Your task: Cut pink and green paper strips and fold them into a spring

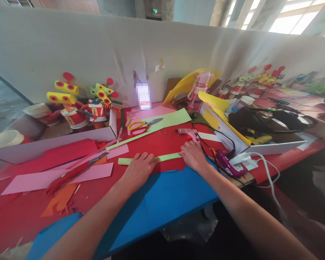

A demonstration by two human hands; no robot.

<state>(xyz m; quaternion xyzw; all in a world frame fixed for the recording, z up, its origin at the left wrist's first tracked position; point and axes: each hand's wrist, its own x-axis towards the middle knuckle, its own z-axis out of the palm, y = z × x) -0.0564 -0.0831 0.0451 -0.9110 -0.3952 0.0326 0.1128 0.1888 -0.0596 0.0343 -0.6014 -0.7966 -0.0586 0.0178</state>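
Observation:
A light green paper strip [169,156] lies crosswise on the table in front of me, partly under my hands. My left hand [141,168] is closed over its left part, the fingers bent and pressing down; the strip's left end sticks out past it. At the strip's right end my right hand [194,156] grips it with curled fingers, the thumb side toward the middle. Just beyond the strip, a pink glue gun [184,131] rests near my right fingers. Yellow-handled scissors [151,122] lie on a larger green paper sheet [176,121] farther back.
Blue sheet [162,202] covers the near edge. On the left are pink paper strips [94,172], red-handled scissors [67,177] and a white box [108,134] with paper-cup figures [75,117]. A purple power strip [229,164] with cables and an open box [276,147] sit right.

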